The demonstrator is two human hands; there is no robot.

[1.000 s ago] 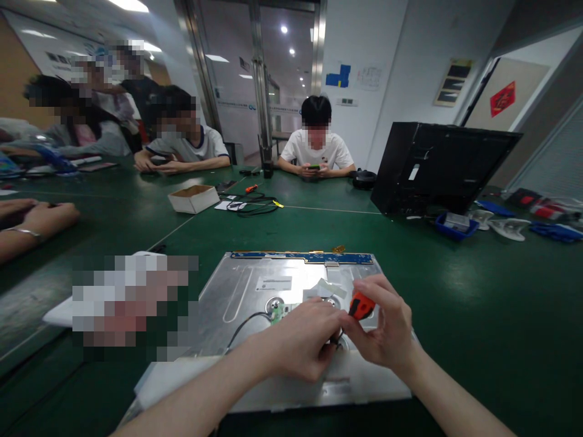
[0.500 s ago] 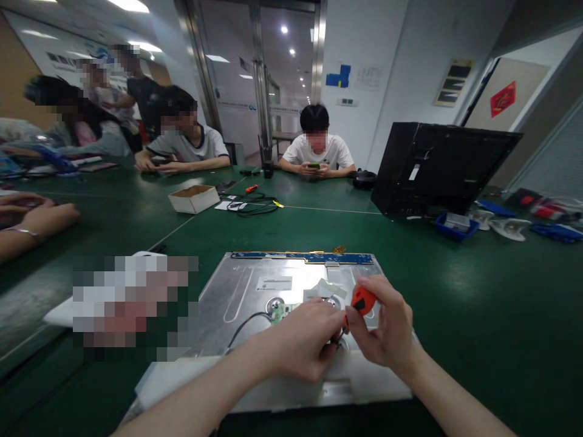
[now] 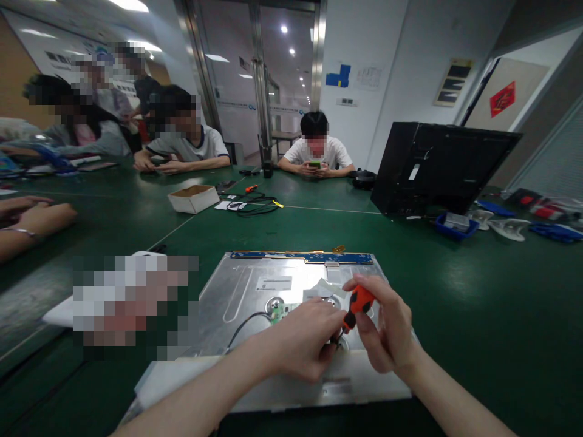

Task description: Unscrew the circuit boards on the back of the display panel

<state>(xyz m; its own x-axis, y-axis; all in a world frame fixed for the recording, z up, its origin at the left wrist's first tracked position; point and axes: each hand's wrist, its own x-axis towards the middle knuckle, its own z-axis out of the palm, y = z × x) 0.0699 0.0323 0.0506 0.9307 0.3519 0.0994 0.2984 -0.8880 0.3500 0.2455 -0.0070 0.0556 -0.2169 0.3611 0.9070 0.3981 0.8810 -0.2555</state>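
A metal-backed display panel [image 3: 246,328] lies on the table in front of me. My right hand [image 3: 387,321] has its fingers around the orange-and-black handle of a screwdriver [image 3: 359,303], which leans with its shaft pointing down toward a round metal recess [image 3: 341,345] in the panel. My left hand [image 3: 303,337] rests on the panel with curled fingers close against the lower end of the screwdriver; what they pinch is hidden. Partly under this hand is a small green circuit board [image 3: 281,312], with a black cable [image 3: 240,325] running from it.
A blue circuit strip [image 3: 300,258] runs along the panel's far edge. Farther off are a white box [image 3: 194,200], cables [image 3: 257,206], another orange tool [image 3: 251,189] and a black monitor [image 3: 441,170]. Another person's hands [image 3: 40,221] rest at left; others sit beyond.
The screwdriver handle has turned in my right hand, and more of its lower end shows. My right thumb has moved down and away from its collar. My left hand has stayed in place.
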